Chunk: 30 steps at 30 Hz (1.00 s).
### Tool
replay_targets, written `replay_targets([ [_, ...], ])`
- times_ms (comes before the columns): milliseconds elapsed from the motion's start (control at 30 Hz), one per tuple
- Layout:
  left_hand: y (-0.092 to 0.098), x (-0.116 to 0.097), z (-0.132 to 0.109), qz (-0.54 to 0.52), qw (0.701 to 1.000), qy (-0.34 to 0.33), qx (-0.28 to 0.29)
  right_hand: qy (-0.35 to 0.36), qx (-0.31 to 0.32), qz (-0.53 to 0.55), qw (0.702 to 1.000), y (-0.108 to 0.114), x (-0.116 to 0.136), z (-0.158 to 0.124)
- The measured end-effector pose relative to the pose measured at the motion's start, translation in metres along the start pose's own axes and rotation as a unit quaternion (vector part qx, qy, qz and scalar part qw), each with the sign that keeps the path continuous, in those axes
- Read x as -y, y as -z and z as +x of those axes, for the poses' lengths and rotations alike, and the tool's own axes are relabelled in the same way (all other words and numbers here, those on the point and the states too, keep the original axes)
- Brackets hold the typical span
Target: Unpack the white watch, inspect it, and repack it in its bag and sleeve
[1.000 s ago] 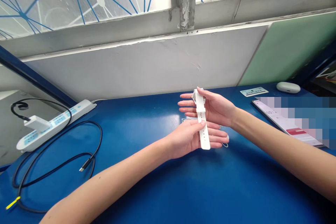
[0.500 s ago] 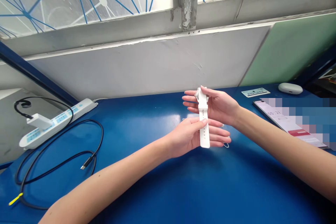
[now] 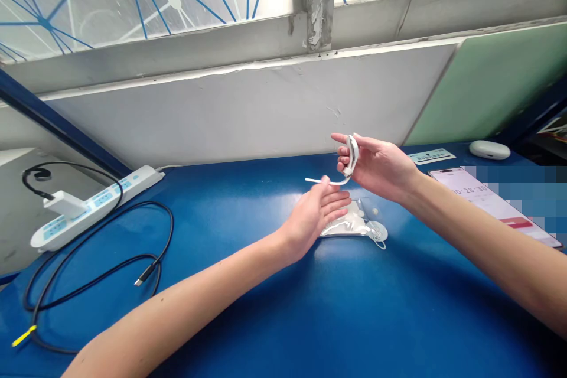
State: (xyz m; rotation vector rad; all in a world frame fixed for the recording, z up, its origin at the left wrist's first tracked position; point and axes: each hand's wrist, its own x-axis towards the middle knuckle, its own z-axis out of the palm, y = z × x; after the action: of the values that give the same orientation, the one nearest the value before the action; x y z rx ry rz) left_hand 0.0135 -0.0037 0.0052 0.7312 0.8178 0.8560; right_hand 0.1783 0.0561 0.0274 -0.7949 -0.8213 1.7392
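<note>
A white wristwatch (image 3: 352,150) is held up above the desk, gripped between the thumb and fingers of my right hand (image 3: 376,165). It is turned edge-on, so its dial is hidden. One end of its strap (image 3: 316,181) sticks out to the left over my left hand (image 3: 308,218). That hand is palm up with its fingers stretched out, and the thumb tip meets the strap. Below, partly behind my left fingers, a clear plastic pouch (image 3: 349,224) with pale contents lies on the desk. A round whitish tag (image 3: 377,230) with a bead chain is beside it.
On the blue desk (image 3: 301,313), a white power strip (image 3: 101,207) with a plugged-in charger (image 3: 66,205) and looped black cable (image 3: 170,230) lies left. At right are a phone (image 3: 491,204), a card (image 3: 432,156) and a white oval case (image 3: 489,150). A wall panel (image 3: 266,118) stands behind.
My right hand has turned the watch from strap-facing to edge-on, its lower strap swinging left. My left hand has drawn back leftward, its thumb no longer pressing the strap flat, uncovering the pouch and tag.
</note>
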Motion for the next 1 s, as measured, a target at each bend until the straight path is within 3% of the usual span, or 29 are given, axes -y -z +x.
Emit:
replay_targets([
  [133,0.000,0.004,0.002,0.050,0.998,-0.027,-0.006,0.032,0.042,-0.064,0.997,0.000,-0.001,-0.001],
  [233,0.003,0.005,0.003,0.056,0.995,-0.084,0.005,0.063,0.070,-0.173,0.980,-0.002,-0.006,-0.005],
  [333,0.006,0.003,0.003,0.064,0.991,-0.117,0.023,0.118,0.059,-0.253,0.959,-0.006,-0.010,-0.008],
  [467,0.007,0.002,0.001,0.086,0.990,-0.095,0.057,0.156,0.035,-0.261,0.952,-0.006,-0.014,-0.008],
  [700,0.008,0.005,0.001,0.086,0.990,-0.065,0.091,0.084,0.055,-0.243,0.965,0.000,-0.017,-0.002],
  [1000,0.004,0.007,-0.004,0.075,0.981,0.018,0.178,-0.066,0.070,-0.157,0.983,-0.012,-0.016,-0.009],
])
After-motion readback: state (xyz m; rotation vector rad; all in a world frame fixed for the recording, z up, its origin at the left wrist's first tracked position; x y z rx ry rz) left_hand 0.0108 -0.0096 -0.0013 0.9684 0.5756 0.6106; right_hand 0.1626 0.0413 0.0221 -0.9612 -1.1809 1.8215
